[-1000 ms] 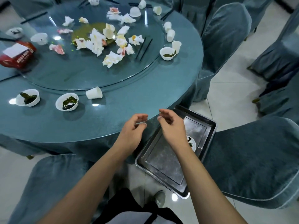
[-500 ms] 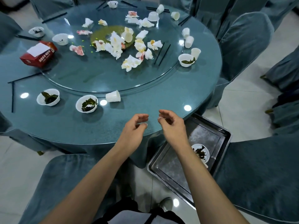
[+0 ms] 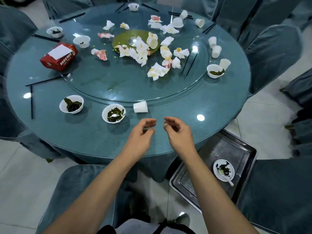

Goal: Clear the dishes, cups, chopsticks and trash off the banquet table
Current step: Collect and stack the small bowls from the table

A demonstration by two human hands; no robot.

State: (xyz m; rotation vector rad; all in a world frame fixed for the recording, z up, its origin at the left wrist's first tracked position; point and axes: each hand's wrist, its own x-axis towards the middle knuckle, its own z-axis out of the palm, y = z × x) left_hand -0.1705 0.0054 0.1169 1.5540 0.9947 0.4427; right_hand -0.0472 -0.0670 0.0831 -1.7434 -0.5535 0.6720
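As both hands hover empty, grips loosely curled: tipped cup [image 3: 140,107] just ahead of left hand [image 3: 141,135], nearer than right hand [image 3: 178,132]; long axis crosswise.

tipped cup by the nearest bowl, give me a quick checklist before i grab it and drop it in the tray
1. Both hands free: ok. The left hand and right hand are curled but hold nothing.
2. Cup within reach: ok, it lies on its side just beyond the fingertips.
3. Cup empty: cannot tell, its mouth faces away.
4. Path clear: ok, the nearest bowl of greens sits to the cup's left, apart from it.
5. Tray has room: ok, only one dirty bowl with a spoon is in it.
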